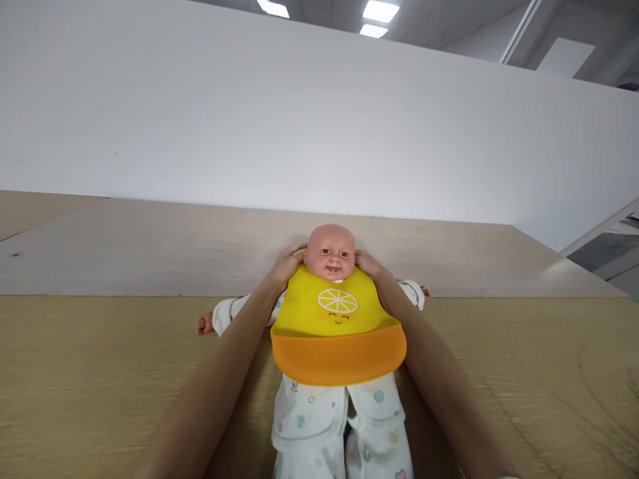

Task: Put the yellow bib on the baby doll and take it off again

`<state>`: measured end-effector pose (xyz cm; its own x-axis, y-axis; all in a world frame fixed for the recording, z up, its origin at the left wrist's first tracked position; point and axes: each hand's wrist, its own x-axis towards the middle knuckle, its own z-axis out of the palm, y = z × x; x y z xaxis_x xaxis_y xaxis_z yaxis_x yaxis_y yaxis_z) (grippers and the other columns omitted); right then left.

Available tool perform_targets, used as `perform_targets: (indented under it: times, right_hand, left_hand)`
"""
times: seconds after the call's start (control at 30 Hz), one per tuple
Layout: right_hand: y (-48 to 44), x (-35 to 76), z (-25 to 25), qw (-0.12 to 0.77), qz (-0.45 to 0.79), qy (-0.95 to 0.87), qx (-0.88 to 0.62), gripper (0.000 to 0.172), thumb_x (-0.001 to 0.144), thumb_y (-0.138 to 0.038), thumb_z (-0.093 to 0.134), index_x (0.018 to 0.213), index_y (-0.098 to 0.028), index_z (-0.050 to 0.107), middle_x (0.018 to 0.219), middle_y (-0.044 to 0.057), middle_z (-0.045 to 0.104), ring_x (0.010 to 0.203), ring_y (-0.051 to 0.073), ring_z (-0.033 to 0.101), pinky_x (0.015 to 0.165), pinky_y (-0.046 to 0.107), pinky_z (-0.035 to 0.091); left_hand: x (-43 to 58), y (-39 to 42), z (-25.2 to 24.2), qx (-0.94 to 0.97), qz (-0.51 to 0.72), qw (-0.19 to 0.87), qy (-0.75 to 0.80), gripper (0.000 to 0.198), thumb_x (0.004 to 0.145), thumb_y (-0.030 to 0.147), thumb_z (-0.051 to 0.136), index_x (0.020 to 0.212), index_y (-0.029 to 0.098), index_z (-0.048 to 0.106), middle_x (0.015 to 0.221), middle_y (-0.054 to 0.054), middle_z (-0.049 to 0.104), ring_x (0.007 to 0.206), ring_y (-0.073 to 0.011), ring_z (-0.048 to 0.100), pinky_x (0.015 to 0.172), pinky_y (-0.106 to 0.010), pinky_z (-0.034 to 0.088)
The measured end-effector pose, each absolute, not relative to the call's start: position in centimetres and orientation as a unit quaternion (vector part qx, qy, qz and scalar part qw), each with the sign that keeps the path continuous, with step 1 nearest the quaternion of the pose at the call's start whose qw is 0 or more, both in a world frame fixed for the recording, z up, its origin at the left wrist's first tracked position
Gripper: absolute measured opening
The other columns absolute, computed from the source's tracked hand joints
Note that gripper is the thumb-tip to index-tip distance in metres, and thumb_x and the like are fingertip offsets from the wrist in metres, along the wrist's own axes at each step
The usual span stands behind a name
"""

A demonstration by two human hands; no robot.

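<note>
A baby doll (330,247) in white patterned clothes (304,426) lies on its back, its head toward the wall and its arms spread. Over its chest lies a yellow bib (304,303) with a lemon-slice print and an orange pocket (339,358). My left hand (290,261) is at the left side of the doll's neck, by the bib's upper edge. On the other side, my right hand (368,263) reaches behind the neck. The fingertips of both hands are largely hidden behind the doll's head and the bib, so what they pinch does not show.
The doll lies on a wooden table (124,372). A greyish board strip (174,246) runs along the table's back, below a tall white partition (299,126). Ceiling lights (381,11) show above it.
</note>
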<state>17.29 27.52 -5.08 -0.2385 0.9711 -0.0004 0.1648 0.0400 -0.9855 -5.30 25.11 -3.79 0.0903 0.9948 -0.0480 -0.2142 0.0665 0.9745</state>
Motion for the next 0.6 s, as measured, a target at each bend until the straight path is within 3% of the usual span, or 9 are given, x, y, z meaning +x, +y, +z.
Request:
perform_targets:
  times: [0.27, 0.6]
  right_hand:
    - [27.9, 17.2, -6.0, 0.398, 0.507, -0.614, -0.456, 0.033, 0.065, -0.032, 0.059, 0.089, -0.013, 0.069, 0.098, 0.009, 0.072, 0.079, 0.021, 0.065, 0.063, 0.027, 0.052]
    - [28.9, 17.4, -6.6, 0.368, 0.43, -0.664, -0.489, 0.034, 0.068, -0.026, 0.051, 0.092, -0.013, 0.071, 0.1, 0.008, 0.072, 0.081, 0.019, 0.062, 0.065, 0.024, 0.049]
  left_hand:
    - [-5.6, 25.2, -3.4, 0.53, 0.483, 0.492, 0.495, 0.037, 0.053, 0.025, 0.06, 0.088, 0.019, 0.068, 0.074, -0.002, 0.069, 0.076, -0.024, 0.063, 0.07, -0.032, 0.048]
    - [-6.0, 25.9, -4.5, 0.586, 0.475, 0.424, 0.502, 0.036, 0.052, 0.018, 0.05, 0.083, 0.019, 0.069, 0.094, -0.008, 0.075, 0.098, -0.0313, 0.065, 0.09, -0.04, 0.051]
